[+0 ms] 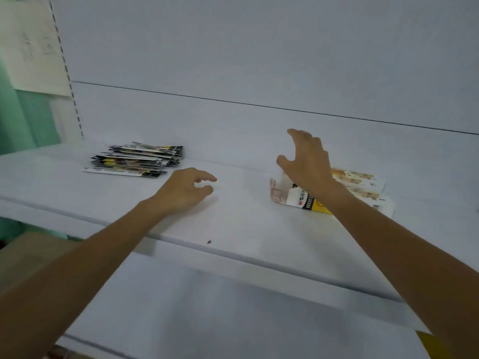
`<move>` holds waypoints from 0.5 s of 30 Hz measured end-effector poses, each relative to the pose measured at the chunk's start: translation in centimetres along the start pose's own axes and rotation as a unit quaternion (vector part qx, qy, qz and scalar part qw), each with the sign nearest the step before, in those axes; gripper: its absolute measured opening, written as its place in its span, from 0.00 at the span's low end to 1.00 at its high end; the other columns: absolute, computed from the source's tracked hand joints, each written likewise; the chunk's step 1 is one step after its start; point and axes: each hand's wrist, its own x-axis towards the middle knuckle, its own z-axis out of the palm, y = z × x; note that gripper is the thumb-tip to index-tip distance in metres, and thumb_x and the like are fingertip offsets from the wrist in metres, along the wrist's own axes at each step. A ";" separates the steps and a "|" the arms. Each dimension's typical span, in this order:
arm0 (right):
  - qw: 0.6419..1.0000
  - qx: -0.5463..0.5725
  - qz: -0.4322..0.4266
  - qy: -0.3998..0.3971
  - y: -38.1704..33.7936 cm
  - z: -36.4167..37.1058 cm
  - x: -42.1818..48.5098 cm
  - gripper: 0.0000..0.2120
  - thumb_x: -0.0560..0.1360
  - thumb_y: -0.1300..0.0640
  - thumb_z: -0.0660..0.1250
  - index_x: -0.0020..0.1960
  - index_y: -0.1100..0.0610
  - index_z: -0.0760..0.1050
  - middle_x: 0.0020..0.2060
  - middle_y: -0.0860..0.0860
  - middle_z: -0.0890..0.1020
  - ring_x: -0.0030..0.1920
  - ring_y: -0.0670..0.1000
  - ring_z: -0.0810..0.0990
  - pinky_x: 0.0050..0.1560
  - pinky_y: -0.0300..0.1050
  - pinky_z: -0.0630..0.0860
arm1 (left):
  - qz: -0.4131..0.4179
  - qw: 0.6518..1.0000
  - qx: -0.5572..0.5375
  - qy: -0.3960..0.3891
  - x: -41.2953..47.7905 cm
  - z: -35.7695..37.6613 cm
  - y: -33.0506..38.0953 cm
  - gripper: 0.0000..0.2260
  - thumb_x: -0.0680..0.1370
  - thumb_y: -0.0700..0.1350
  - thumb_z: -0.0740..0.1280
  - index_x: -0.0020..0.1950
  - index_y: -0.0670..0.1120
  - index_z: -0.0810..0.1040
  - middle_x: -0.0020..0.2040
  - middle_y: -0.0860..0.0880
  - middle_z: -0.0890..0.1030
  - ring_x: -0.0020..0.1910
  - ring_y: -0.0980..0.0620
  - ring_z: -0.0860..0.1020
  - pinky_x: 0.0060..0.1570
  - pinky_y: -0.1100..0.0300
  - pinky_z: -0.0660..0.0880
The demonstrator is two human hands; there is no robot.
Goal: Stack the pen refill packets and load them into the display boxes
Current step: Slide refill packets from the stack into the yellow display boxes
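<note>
**Shelf check: both hands free, packets and boxes well apart**

Noting limits first. Failing to read most of the print on the display box (pixel 298 197), lying flat beneath the right hand (pixel 308 164), with wrist and forearm covering its middle and only an open flap end and a yellow-and-white strip showing. Finding more flattened boxes (pixel 363 186) just right of that wrist, overlapping, count unclear. Seeing blur across the pen refill packets (pixel 136 160); no telling how many in the pile.

Recording the right hand as spread wide, fingers splayed and raised over the box's flap end, gripping nothing; contact with the box not determinable. Recording the left hand (pixel 185 189) as loosely curled, thumb and forefinger narrowly apart, holding nothing, low over the white shelf (pixel 233 224).

Locating the packets in an uneven pile on the shelf, well left of the left hand and farther back. Logging a dark speck (pixel 209 241) nearer than the left hand, a paper sheet (pixel 33 47) up beyond the packets beside a slotted upright (pixel 64 60), and a yellow object (pixel 425 342) cut off by the frame edge below the right forearm.
</note>
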 end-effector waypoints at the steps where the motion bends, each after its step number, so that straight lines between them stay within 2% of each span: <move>1: 1.000 0.004 -0.010 0.000 -1.6 0.8 0.5 0.27 0.75 0.54 0.62 0.72 0.56 0.60 0.70 0.53 0.65 0.68 0.57 0.63 0.63 0.53 0.63 | -0.010 1.000 0.008 0.004 -0.2 -1.3 -1.4 0.11 0.75 0.44 0.66 0.57 0.52 0.79 0.59 0.50 0.78 0.55 0.53 0.75 0.55 0.61 0.68; 4: 0.999 0.031 -0.028 0.003 -6.7 3.1 2.0 0.27 0.75 0.54 0.63 0.72 0.56 0.60 0.69 0.53 0.67 0.67 0.57 0.64 0.62 0.51 0.63 | -0.029 0.999 0.033 0.021 -0.2 -5.2 -5.9 0.12 0.75 0.44 0.66 0.58 0.51 0.80 0.59 0.51 0.79 0.54 0.56 0.75 0.53 0.63 0.67; 7: 0.998 0.047 -0.036 -0.003 -11.5 5.6 3.6 0.27 0.75 0.55 0.63 0.72 0.56 0.60 0.69 0.54 0.67 0.67 0.56 0.64 0.63 0.51 0.63 | -0.056 0.996 0.045 0.047 0.5 -9.2 -10.2 0.12 0.75 0.43 0.67 0.59 0.48 0.80 0.58 0.50 0.80 0.55 0.53 0.76 0.52 0.66 0.65; 10: 0.997 0.065 -0.038 -0.013 -15.5 8.2 5.1 0.27 0.75 0.55 0.63 0.72 0.56 0.60 0.67 0.55 0.69 0.65 0.56 0.67 0.62 0.51 0.66 | -0.066 0.994 0.069 0.062 1.4 -12.8 -14.7 0.13 0.75 0.40 0.67 0.58 0.47 0.80 0.57 0.48 0.80 0.50 0.54 0.74 0.49 0.67 0.64; 13: 0.996 0.078 -0.028 -0.045 -18.3 11.4 5.7 0.24 0.75 0.55 0.64 0.70 0.56 0.64 0.63 0.54 0.73 0.63 0.55 0.71 0.61 0.51 0.69 | -0.066 0.994 0.075 0.054 1.9 -15.1 -19.0 0.13 0.74 0.39 0.68 0.59 0.45 0.79 0.58 0.47 0.79 0.54 0.50 0.75 0.49 0.66 0.63; 15: 0.993 0.073 -0.020 -0.085 -19.6 13.8 5.8 0.22 0.75 0.55 0.65 0.67 0.56 0.68 0.61 0.53 0.76 0.62 0.54 0.71 0.61 0.50 0.69 | -0.066 0.994 0.080 0.046 2.4 -16.3 -21.6 0.14 0.74 0.42 0.69 0.60 0.46 0.78 0.60 0.45 0.77 0.56 0.48 0.74 0.50 0.63 0.64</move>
